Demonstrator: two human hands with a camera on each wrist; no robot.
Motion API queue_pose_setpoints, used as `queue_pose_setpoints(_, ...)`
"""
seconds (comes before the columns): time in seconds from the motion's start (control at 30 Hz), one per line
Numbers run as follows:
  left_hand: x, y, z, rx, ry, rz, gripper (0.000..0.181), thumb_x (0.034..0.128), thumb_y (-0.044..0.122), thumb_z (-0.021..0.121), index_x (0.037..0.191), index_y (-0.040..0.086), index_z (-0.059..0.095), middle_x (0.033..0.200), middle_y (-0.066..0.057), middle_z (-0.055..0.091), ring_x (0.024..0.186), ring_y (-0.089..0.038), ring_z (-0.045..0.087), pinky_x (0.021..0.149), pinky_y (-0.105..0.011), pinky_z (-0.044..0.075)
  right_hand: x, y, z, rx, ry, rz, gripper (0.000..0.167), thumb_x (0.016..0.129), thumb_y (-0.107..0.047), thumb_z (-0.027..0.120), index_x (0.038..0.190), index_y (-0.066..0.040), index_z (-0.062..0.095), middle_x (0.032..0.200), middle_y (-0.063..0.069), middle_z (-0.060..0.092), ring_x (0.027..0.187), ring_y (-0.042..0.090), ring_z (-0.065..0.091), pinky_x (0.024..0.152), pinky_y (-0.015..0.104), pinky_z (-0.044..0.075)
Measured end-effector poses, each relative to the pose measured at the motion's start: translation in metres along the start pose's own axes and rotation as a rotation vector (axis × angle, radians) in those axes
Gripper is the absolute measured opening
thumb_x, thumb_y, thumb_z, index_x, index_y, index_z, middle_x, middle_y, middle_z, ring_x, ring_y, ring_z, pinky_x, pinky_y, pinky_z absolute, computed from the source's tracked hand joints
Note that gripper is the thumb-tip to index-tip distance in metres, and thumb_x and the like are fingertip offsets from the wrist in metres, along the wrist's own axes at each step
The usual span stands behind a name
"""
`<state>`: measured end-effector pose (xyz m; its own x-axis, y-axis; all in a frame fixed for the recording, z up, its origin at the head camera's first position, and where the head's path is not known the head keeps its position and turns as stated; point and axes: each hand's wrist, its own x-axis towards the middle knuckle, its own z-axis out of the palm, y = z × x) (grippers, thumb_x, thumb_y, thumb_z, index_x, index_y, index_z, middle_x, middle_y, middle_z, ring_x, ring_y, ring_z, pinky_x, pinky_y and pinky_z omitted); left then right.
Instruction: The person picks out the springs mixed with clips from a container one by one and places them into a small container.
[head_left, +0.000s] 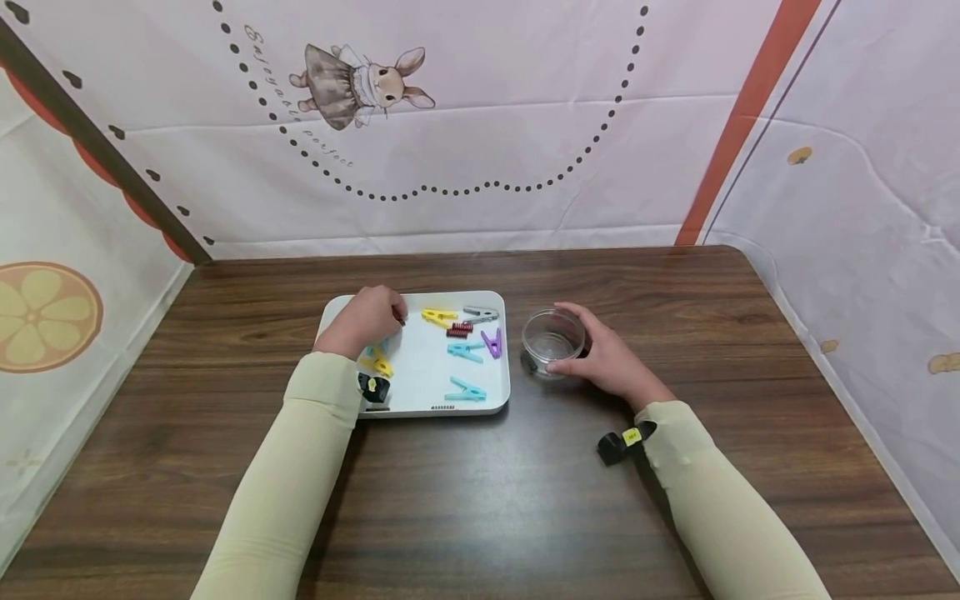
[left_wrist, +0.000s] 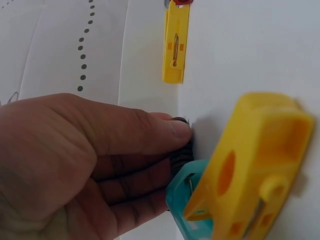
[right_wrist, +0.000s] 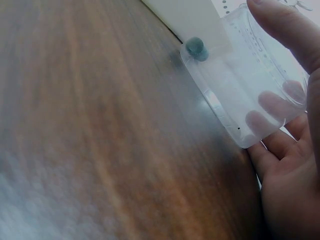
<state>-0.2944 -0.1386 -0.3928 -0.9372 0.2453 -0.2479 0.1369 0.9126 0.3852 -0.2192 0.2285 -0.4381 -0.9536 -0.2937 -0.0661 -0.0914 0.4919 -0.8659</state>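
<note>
Coil [left_wrist: 181, 157], small and dark: was pinched between thumb and fingers of left hand [head_left: 367, 318], at left part of white tray [head_left: 416, 371]; could not tell whether touching its floor. Saw just beside it a teal clip [left_wrist: 197, 227] and a yellow clip [left_wrist: 255, 165], overlapping in the left wrist view. Noted, farther right in the tray, a second yellow clip [head_left: 438, 315], a grey clip [head_left: 482, 314], two red springs [head_left: 457, 333] close together, a purple clip [head_left: 497, 343] and two light blue clips [head_left: 468, 390]. Found right of the tray, near it, a clear cup [head_left: 553, 343], upright at the wood-grain surface [head_left: 487, 517], gripped by right hand [head_left: 609, 360], thumb at near rim, fingers round the side. Made out a dark round thing [right_wrist: 195, 46] at the cup's lower edge; could not tell if inside. Saw pale sleeves [head_left: 262, 492] on both arms and, behind the surface, a cloth [head_left: 525, 67] printed with a rabbit.
</note>
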Motion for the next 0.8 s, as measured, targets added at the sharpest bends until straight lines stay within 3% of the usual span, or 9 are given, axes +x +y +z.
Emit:
queue_pose_setpoints(0.53, -0.0011, 0.0048, -0.0012, -0.007, 0.012, 0.008, 0.017, 0.0897, 0.005, 0.057, 0.097, 0.011, 0.071, 0.100, -0.007, 0.066, 0.087, -0.024, 0.056, 0.075, -0.035, 0.048, -0.0003, -0.0010, -0.0005, -0.017, 0.003, 0.017, 0.097, 0.068, -0.051, 0.084, 0.147, -0.035, 0.031, 0.146, -0.001, 0.043, 0.128, 0.023, 0.045, 0.110, 0.052, 0.035)
queue_pose_setpoints(0.8, -0.0054, 0.0078, -0.0055, -0.018, 0.023, 0.062, 0.024, 0.0886, 0.001, 0.052, 0.103, 0.006, 0.071, 0.105, -0.010, 0.067, 0.088, -0.024, 0.058, 0.072, -0.035, 0.049, 0.0011, 0.0025, 0.0009, 0.024, 0.010, -0.059, 0.095, 0.070, -0.038, 0.086, 0.148, -0.025, 0.034, 0.146, -0.001, 0.048, 0.126, 0.021, 0.050, 0.106, 0.047, 0.038)
